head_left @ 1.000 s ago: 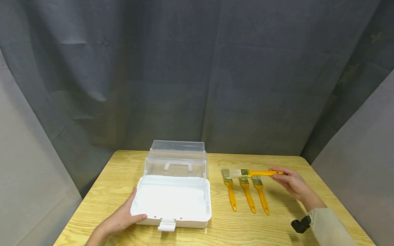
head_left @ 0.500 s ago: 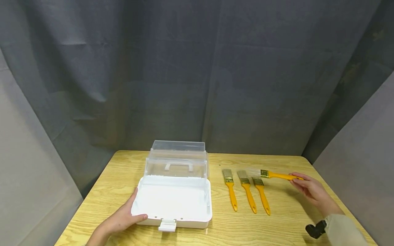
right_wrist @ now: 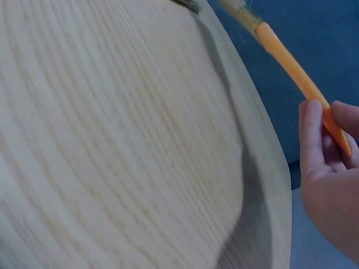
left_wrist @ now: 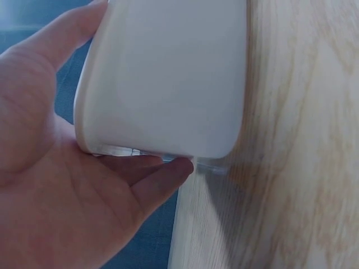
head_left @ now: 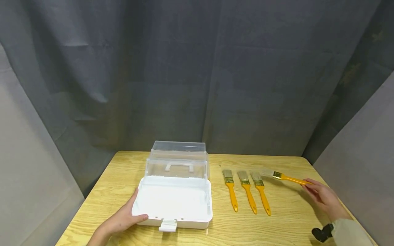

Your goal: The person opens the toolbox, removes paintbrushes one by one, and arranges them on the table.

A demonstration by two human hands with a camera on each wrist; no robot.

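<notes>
My right hand point(head_left: 326, 200) pinches the end of a paintbrush's orange handle between thumb and fingers. This paintbrush point(head_left: 292, 179) points left, its bristles close to the rightmost of three matching paintbrushes point(head_left: 248, 196) lying in a row. In the right wrist view the orange handle point(right_wrist: 294, 67) slants above the table's edge, held near its tip. At the left, my left hand point(head_left: 123, 217) holds the front left corner of a white plastic box point(head_left: 191, 223), thumb at the front and fingers along the side. The left wrist view shows those fingers point(left_wrist: 162, 188) against the box wall.
The box's clear lid point(head_left: 176, 169), with a white handle, stands raised behind it. A white latch point(head_left: 168, 225) hangs down at its front. Everything rests on a wooden table point(head_left: 234, 232), with a grey curtain point(head_left: 261, 85) behind it. A black wrist device point(head_left: 322, 233) sits by the right sleeve.
My right hand has moved right and toward me with its paintbrush, whose bristles no longer overlap the brushes in the row. The left hand and box stay in place.
</notes>
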